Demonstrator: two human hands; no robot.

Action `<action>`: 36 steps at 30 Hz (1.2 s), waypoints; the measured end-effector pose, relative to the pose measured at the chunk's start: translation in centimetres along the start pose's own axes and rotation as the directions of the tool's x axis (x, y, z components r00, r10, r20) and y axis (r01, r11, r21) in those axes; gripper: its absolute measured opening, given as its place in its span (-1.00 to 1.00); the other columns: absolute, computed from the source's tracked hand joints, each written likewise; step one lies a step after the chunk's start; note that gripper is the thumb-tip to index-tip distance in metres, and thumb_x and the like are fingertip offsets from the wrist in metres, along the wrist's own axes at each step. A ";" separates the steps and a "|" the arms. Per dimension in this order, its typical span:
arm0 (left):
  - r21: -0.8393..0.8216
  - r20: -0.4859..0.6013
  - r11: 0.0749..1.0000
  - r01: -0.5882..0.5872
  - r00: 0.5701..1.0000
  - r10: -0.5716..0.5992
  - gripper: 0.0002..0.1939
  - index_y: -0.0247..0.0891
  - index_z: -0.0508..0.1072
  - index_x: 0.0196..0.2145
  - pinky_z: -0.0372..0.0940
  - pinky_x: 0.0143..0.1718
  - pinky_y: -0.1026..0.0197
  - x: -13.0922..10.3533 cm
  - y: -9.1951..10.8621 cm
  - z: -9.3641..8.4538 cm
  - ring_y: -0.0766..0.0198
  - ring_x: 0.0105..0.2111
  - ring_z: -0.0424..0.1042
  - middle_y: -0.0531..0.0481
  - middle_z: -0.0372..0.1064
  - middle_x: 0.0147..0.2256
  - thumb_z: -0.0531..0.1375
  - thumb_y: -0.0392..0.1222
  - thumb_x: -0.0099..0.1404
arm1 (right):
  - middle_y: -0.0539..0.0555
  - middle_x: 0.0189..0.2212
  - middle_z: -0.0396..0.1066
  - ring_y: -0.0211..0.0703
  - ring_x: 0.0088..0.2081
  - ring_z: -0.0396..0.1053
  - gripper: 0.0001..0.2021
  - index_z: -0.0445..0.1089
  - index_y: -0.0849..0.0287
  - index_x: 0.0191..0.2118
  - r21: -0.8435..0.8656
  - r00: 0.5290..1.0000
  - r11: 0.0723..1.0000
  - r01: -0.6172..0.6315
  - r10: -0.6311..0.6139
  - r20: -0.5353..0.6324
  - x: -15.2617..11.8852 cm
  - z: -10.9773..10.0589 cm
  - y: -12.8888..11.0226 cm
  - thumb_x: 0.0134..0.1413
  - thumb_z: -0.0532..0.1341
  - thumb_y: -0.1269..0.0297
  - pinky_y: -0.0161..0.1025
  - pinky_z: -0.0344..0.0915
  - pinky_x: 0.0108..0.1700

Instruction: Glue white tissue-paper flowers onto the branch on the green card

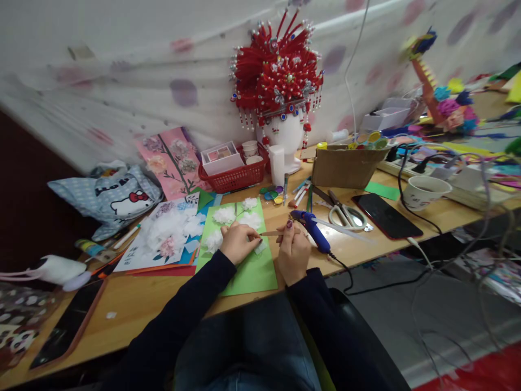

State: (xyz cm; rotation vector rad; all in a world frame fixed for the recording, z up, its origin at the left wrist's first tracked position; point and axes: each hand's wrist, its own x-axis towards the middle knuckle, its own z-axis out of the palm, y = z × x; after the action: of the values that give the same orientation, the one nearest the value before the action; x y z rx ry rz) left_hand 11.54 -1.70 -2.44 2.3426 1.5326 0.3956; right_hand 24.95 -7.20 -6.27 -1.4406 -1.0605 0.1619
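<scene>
Wooden table, cluttered | spotted sheeting behind | left grip and right grip pinching brown strip

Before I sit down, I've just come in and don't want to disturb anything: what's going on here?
Someone's right hand pinches a thin brown strip near the right edge of a light green sheet. The left hand is at the strip's other end, its grip unclear. White ruffled flowers lie on the sheet, and a blue glue gun lies beside the right hand.
</scene>
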 end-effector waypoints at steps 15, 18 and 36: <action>0.075 -0.103 0.997 -0.028 0.994 0.036 -0.77 -0.19 0.54 -0.20 0.15 -0.05 0.01 -1.4 -1.2 -1.9 0.05 -0.09 0.38 -0.10 0.49 -0.16 0.10 -0.24 0.27 | 0.03 -0.62 0.33 -0.12 -0.50 0.31 -0.50 0.31 0.12 -0.44 -0.046 0.997 0.999 0.022 -0.019 0.079 0.3 0.1 0.0 0.33 -0.20 -0.01 -0.18 0.20 -0.31; 0.268 -0.170 0.963 -0.007 0.984 0.055 -0.68 -0.24 0.48 -0.05 0.18 -0.03 -0.02 -4.4 -3.0 -2.4 -0.01 -0.03 0.34 -0.17 0.44 -0.05 0.04 -0.25 0.32 | 0.02 -0.63 0.33 -0.13 -0.50 0.32 -0.49 0.32 0.12 -0.45 -0.043 0.996 0.999 -0.003 0.007 0.088 0.3 0.2 0.0 0.32 -0.18 -0.04 -0.19 0.19 -0.32; 0.434 -0.281 0.893 0.121 0.960 0.006 -0.65 -0.15 0.49 0.00 0.00 0.15 -0.23 -10.1 -5.4 1.4 -0.09 0.19 0.21 -0.16 0.24 0.22 0.03 -0.28 0.35 | 0.06 -0.64 0.39 -0.12 -0.53 0.36 -0.44 0.36 0.15 -0.47 0.015 0.986 1.000 0.020 -0.022 0.165 0.4 0.8 0.6 0.25 -0.10 -0.18 -0.18 0.23 -0.35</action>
State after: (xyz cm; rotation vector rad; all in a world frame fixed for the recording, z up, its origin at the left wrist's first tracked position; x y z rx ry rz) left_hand 3.67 -9.11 -6.52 2.6631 2.0028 0.4021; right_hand 24.89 -6.23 -6.79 -1.4221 -1.2068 0.2767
